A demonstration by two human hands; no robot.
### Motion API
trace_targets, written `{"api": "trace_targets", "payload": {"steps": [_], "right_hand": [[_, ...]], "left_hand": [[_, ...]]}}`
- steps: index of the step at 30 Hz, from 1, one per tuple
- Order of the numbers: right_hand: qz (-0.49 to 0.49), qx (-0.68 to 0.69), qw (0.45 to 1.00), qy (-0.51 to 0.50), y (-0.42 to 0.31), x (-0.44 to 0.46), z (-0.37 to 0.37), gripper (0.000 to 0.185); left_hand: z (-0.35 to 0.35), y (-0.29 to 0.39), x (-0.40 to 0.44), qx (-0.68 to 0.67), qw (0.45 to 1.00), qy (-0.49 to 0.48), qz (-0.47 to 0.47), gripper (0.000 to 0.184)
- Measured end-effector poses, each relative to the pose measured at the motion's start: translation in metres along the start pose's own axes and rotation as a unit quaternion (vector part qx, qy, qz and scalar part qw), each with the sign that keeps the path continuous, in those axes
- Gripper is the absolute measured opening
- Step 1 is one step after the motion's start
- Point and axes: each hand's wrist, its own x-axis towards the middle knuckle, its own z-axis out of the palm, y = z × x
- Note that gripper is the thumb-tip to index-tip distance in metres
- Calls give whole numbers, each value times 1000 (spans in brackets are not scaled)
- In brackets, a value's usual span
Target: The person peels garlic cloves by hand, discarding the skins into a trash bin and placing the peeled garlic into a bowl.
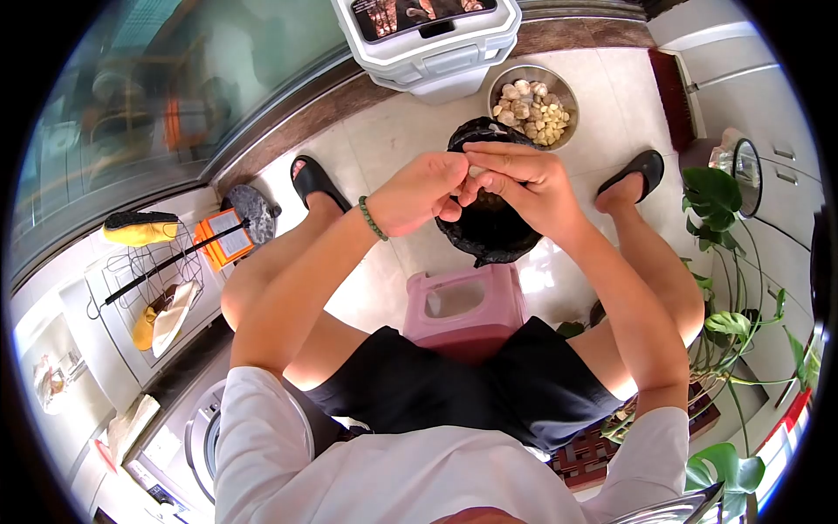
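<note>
My left hand, with a green bead bracelet on its wrist, meets my right hand fingertip to fingertip. Pinched between them is a small pale piece that looks like a garlic clove, mostly covered by my fingers. Both hands are closed, held above a bin lined with a black plastic bag. Dark scraps show faintly inside the bin. Just beyond it on the floor, a metal bowl holds whole garlic bulbs and peeled garlic cloves.
A pink plastic stool is between my legs, close to the bin. Ahead stands a grey-white lidded container with a phone on top. To the right are leafy plants and cabinets; a wire rack is at left.
</note>
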Motion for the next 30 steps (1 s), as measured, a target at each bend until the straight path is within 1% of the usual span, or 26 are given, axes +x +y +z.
{"api": "trace_targets", "payload": {"steps": [1, 2, 3, 5, 10, 11, 16, 18, 21, 23, 25, 26, 27, 29, 30], "right_hand": [[31, 55, 998, 12, -3, 0, 2, 23], [63, 110, 992, 25, -5, -1, 4, 21], [64, 110, 992, 25, -6, -1, 5, 21], [100, 163, 980, 56, -8, -3, 8, 18], [141, 180, 970, 83, -9, -4, 8, 20], [153, 188, 966, 90, -9, -4, 8, 21], [148, 194, 963, 118, -7, -4, 9, 19], [146, 190, 962, 130, -7, -4, 8, 18], [154, 201, 960, 123, -6, -5, 6, 15], [18, 75, 990, 118, 0, -5, 7, 13], [11, 51, 992, 118, -5, -5, 8, 13], [4, 25, 993, 118, -7, -5, 8, 12], [4, 26, 993, 118, -8, -5, 8, 12], [61, 74, 989, 113, -9, -6, 8, 13], [62, 75, 989, 114, -7, -7, 7, 13]], "left_hand": [[0, 2, -1, 0, 1000, 0, -1, 22], [1, 5, -1, 50, 999, -21, -5, 22], [1, 6, -1, 99, 994, -42, -8, 24], [0, 3, 1, 102, 994, -42, -5, 24], [5, 4, 4, 97, 995, -22, -11, 24], [4, 4, 5, 114, 993, -17, -9, 24], [8, 5, 7, 168, 986, 1, 1, 26], [9, 6, 7, 205, 979, -3, 19, 26], [11, 8, 6, 198, 980, -4, 11, 30], [8, 7, 5, 183, 983, 0, -1, 31], [3, 3, 7, 168, 986, 3, -12, 33], [-1, -1, 9, 188, 982, 31, -6, 35], [-1, -2, 10, 209, 976, 59, 2, 37], [-1, -1, 10, 214, 975, 64, 1, 36], [1, 0, 10, 221, 973, 68, 0, 35]]}}
